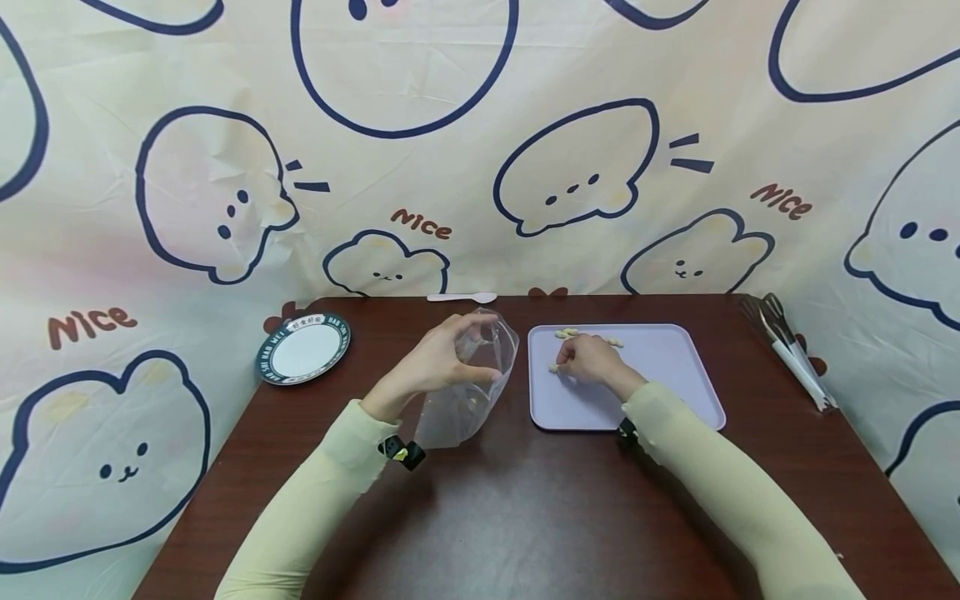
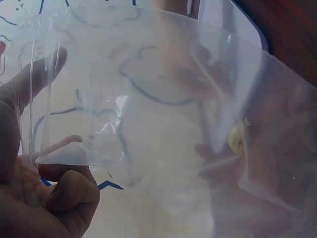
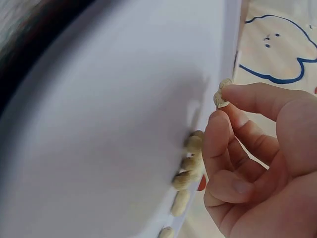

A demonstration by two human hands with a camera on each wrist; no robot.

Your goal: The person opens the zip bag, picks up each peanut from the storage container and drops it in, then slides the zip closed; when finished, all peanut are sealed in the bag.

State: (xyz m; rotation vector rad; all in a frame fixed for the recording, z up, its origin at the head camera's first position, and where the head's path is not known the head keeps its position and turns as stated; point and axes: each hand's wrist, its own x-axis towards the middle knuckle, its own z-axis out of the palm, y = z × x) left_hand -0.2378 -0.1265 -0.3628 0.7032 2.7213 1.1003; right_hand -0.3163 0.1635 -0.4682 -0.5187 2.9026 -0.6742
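Our left hand [image 1: 435, 360] holds the clear plastic bag [image 1: 453, 421] near its upper edge, thumb and fingers well spread, though the glare and folds of the film make its exact contact hard to trace. Through that film, in the left wrist view, we see one pale peanut [image 2: 237, 141]; creases blur the rest, so we cannot tell how many lie in the bag. Our right hand [image 1: 592, 362] has a narrow grip, thumb and finger pinching a single pinched peanut [image 3: 222, 95] over the lilac tray [image 1: 667, 379]; the fingertips cover part of its shell. More peanuts [image 3: 181, 202] lie in a ragged row along the tray's far side, some overlapping, the last one cut off by the right wrist view's lower edge. From the head, our right hand partly hides that row. On the brown surface [image 1: 480, 533], a green-rimmed plate [image 1: 306, 350] sits to the left and a white spoon [image 1: 461, 297] near the back edge, while the white-handled utensils [image 1: 799, 367] at right overlap too much to count. Both sleeves run out of frame below.
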